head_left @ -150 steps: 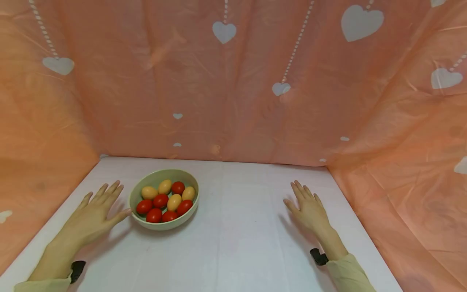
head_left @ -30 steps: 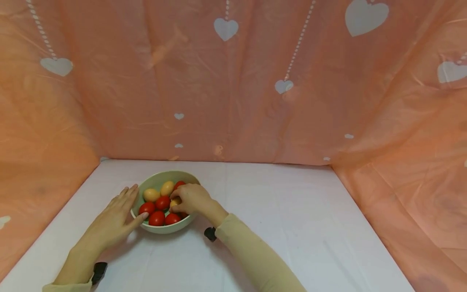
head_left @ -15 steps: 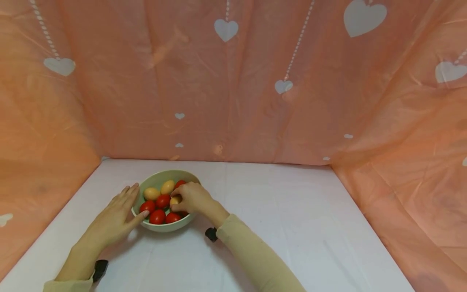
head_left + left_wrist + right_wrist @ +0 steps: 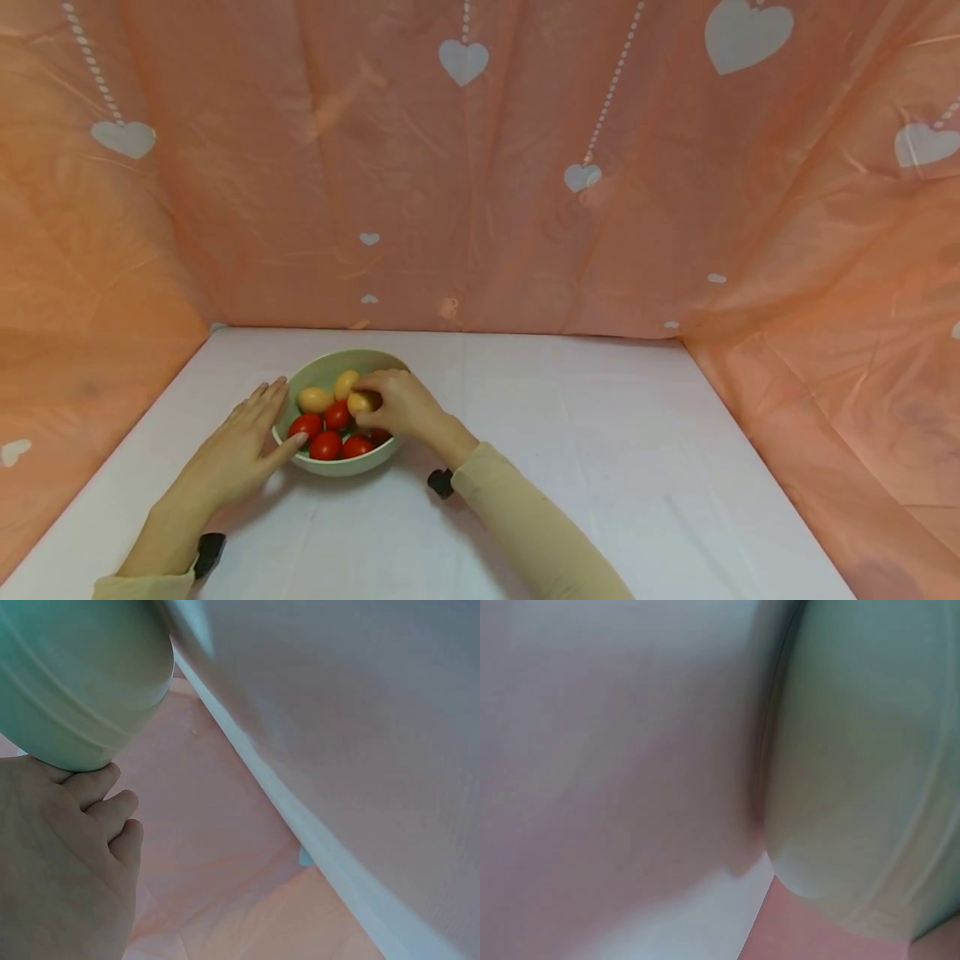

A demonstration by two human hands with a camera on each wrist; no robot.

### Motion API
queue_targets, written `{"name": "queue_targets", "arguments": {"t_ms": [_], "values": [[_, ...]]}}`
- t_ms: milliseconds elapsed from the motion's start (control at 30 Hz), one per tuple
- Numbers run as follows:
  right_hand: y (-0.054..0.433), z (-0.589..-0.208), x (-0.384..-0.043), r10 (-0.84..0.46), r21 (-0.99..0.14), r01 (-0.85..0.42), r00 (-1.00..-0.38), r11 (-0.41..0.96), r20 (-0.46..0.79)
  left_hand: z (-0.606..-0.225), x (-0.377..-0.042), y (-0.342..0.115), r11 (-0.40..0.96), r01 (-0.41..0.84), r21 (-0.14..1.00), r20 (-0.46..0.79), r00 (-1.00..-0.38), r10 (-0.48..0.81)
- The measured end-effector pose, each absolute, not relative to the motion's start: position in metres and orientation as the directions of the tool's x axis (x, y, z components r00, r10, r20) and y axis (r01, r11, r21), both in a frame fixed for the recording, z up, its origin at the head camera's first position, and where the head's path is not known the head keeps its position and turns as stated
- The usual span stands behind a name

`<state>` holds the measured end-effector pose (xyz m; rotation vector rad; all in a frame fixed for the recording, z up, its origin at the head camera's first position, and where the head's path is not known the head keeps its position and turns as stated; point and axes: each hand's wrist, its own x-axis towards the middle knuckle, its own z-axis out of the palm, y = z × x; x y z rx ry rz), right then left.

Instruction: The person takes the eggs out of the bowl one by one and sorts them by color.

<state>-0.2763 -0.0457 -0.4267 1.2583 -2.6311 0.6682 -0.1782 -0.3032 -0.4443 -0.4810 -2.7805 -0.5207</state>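
A pale green bowl (image 4: 337,468) holds several red tomatoes (image 4: 326,446) and yellow cherry tomatoes (image 4: 315,400), small and egg-shaped. My right hand (image 4: 408,407) reaches in over the bowl's right side and pinches a yellow cherry tomato (image 4: 362,403) between thumb and fingers, just above the others. At the left of the bowl, my left hand (image 4: 228,454) rests with straight fingers along the wall and the thumb over the rim. In the left wrist view its fingers (image 4: 112,814) touch the underside of the bowl (image 4: 82,690). The right wrist view shows mostly the bowl's outer wall (image 4: 855,772).
The bowl stands on a white-covered table (image 4: 585,467), towards its back left. Orange cloth (image 4: 525,250) with pale hearts encloses the table at the back and both sides. A black band piece (image 4: 441,482) sits at the right wrist, another (image 4: 210,552) at the left.
From five seconds ago, both hands have come to the bowl, the right one from the far right. Over the last half second, the right hand has lifted the yellow cherry tomato slightly.
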Motion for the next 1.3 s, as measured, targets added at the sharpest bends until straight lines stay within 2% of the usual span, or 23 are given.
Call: {"name": "queue_targets", "arguments": {"t_ms": [167,433,733,967,1300], "values": [[-0.041,-0.427,-0.274,-0.664,-0.402,-0.761,-0.644,0.509,0.38,-0.444,-0.178,-0.303,0.88,0.368,0.3,0.319,-0.908,0.271],[-0.031,-0.429,-0.271,-0.578,-0.503,-0.783,-0.615,0.366,0.536,-0.444,-0.179,-0.302,0.88,0.367,0.3,0.324,-0.907,0.268],[-0.012,-0.432,-0.272,-0.432,-0.553,-0.794,-0.604,0.253,0.67,-0.445,-0.18,-0.304,0.885,0.362,0.292,0.311,-0.911,0.27],[0.006,-0.434,-0.277,-0.335,-0.556,-0.799,-0.6,0.228,0.726,-0.446,-0.179,-0.305,0.882,0.375,0.287,0.332,-0.902,0.276],[0.033,-0.439,-0.287,-0.245,-0.596,-0.758,-0.65,0.263,0.719,-0.446,-0.178,-0.305,0.877,0.386,0.285,0.335,-0.898,0.286]]}}
